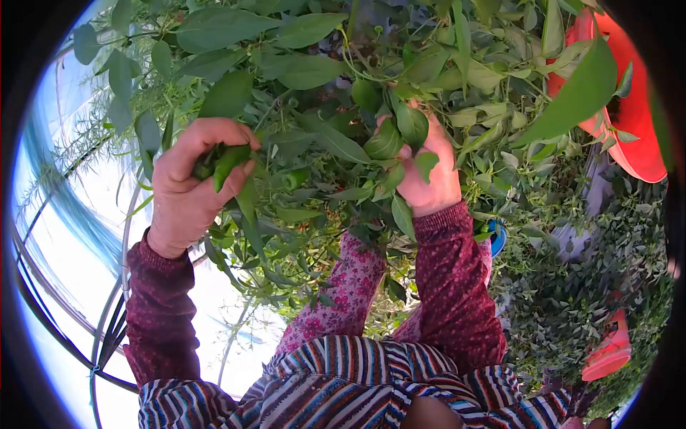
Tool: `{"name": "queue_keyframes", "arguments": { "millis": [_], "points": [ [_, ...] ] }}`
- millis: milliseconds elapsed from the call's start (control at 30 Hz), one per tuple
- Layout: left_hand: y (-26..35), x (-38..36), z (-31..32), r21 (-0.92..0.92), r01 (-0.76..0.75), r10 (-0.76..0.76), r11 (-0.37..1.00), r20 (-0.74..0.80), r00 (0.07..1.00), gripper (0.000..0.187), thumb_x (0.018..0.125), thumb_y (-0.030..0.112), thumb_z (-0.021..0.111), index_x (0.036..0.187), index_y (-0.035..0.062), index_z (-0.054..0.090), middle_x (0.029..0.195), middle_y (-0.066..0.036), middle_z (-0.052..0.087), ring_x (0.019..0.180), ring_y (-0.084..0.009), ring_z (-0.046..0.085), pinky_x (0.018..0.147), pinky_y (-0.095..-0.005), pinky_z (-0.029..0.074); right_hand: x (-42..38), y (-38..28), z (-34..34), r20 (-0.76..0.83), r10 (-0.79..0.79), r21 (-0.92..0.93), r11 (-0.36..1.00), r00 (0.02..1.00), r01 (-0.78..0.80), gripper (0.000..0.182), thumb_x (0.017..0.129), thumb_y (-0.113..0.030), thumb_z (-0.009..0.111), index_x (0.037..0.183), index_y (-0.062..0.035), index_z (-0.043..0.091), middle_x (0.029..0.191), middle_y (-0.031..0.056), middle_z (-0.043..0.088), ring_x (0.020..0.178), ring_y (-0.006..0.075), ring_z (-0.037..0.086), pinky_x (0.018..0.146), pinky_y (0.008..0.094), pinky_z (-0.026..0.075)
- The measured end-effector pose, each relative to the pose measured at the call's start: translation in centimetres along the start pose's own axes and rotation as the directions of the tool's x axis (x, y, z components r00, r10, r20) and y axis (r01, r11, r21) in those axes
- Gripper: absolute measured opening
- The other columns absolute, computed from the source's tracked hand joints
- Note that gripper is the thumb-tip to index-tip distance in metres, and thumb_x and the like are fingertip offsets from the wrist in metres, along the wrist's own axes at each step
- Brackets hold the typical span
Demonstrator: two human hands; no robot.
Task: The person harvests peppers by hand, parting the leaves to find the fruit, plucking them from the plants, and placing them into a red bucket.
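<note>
My left hand [187,184] is curled around green peppers [231,166], at the left edge of a leafy pepper plant [304,132]. One pepper pokes out between thumb and fingers, and darker green shows behind it in the palm. My right hand [433,171] reaches into the foliage on the other side, at about the same height. Leaves cover most of its fingers, so what they touch is hidden. A green pepper [365,94] hangs among the stems just up and left of that hand.
A red bucket [632,107] stands at the upper right, partly behind a large leaf. Another red container [609,348] sits lower right among low plants. A blue round object [498,238] shows near my right sleeve. Black hoses or cables [53,325] run along plastic sheeting at left.
</note>
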State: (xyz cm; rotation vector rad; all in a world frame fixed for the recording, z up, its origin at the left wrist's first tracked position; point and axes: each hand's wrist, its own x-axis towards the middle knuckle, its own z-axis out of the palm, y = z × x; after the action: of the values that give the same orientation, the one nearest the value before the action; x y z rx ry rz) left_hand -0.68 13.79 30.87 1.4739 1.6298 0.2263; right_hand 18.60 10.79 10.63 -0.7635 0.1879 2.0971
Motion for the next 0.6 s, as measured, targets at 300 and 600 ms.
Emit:
{"name": "queue_keyframes", "arguments": {
  "millis": [300, 600],
  "points": [
    [2.9, 2.6, 6.8, 0.475, -0.449, 0.322, 0.756, 0.327, 0.888, 0.038, 0.062, -0.003, 0.064, 0.097, 0.0062, 0.056, 0.086, -0.010, 0.061, 0.064, -0.0245, 0.058, 0.055, -0.0325, 0.048, -1.0, -0.5, 2.9, 0.117, 0.250, -0.079, 0.967, 0.961, -0.242, 0.053, 0.088, -0.045, 0.058, 0.127, -0.0110, 0.047, 0.121, 0.0039, 0.053, 0.113, 0.0175, 0.049, 0.090, 0.0398, 0.041],
    [6.3, 2.3, 7.5, 0.565, -0.633, 0.312, 0.529, 0.564, 0.764, 0.033, 0.064, 0.009, 0.062, 0.096, 0.0074, 0.057, 0.091, -0.007, 0.060, 0.063, -0.0189, 0.057, 0.050, -0.0310, 0.045, -1.2, -0.1, 3.7, 0.109, 0.248, 0.009, 0.968, 0.963, -0.251, 0.043, 0.093, -0.040, 0.052, 0.117, -0.0047, 0.056, 0.097, 0.0028, 0.062, 0.081, 0.0104, 0.056, 0.071, 0.0257, 0.046]
  ]
}}
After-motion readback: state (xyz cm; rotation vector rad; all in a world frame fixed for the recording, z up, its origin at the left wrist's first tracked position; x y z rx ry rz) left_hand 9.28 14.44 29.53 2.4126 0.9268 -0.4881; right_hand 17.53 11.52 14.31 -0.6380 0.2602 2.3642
